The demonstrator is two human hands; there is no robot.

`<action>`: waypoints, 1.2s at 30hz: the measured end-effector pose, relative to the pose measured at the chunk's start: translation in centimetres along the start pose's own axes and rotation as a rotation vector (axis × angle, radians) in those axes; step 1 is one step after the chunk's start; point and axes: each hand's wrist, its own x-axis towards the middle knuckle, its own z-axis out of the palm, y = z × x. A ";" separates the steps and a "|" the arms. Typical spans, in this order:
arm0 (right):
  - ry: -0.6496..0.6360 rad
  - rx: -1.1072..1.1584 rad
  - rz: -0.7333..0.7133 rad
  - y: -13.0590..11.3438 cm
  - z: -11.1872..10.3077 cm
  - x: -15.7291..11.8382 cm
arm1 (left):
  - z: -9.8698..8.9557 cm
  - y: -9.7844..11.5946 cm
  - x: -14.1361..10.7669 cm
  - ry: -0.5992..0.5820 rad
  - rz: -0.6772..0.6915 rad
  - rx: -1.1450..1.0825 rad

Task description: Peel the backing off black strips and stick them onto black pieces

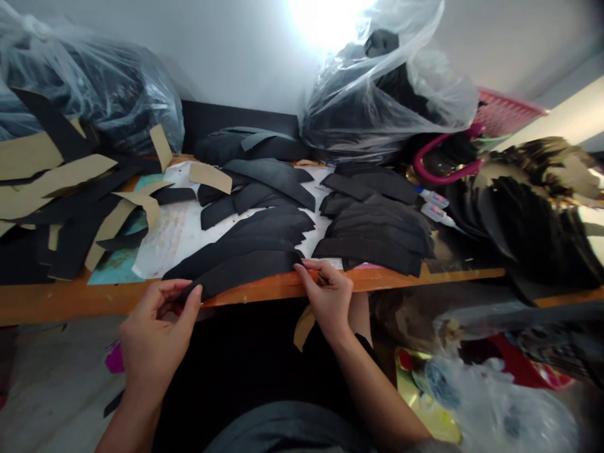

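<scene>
A curved black strip (248, 270) spans between my hands at the table's front edge. My left hand (163, 321) pinches its left end between thumb and fingers. At the right end, my right hand (328, 292) pinches the strip's tip, its other fingers curled. Below that hand hangs or lies a tan piece (304, 327); I cannot tell whether the fingers hold it. Just behind the strip, a fanned stack of similar black strips (245, 226) rests on white paper (165, 233). Another overlapping stack of black strips (377, 226) lies to the right of it.
Tan and black strips (61, 176) are heaped at the left. Clear plastic bags (391, 100) with dark contents stand against the wall. Two small white bottles (436, 207), a pink basket (507, 113) and a large fanned pile (528, 220) are at the right. The wooden table edge (61, 302) runs across.
</scene>
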 end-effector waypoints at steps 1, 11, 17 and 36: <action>-0.001 -0.004 -0.011 0.0 0.1 0.0 | 0.0 0.0 0.0 -0.004 -0.001 0.005; -0.026 -0.127 -0.086 0.6 0.3 0.4 | 0.3 -0.6 0.2 0.006 0.026 0.114; -0.128 -0.435 -0.142 -0.4 -0.1 1.3 | 0.6 -0.4 0.2 0.030 0.213 0.269; -0.366 -0.903 -0.194 -2.5 -1.1 3.6 | 4.9 3.6 -4.2 -0.082 0.899 0.363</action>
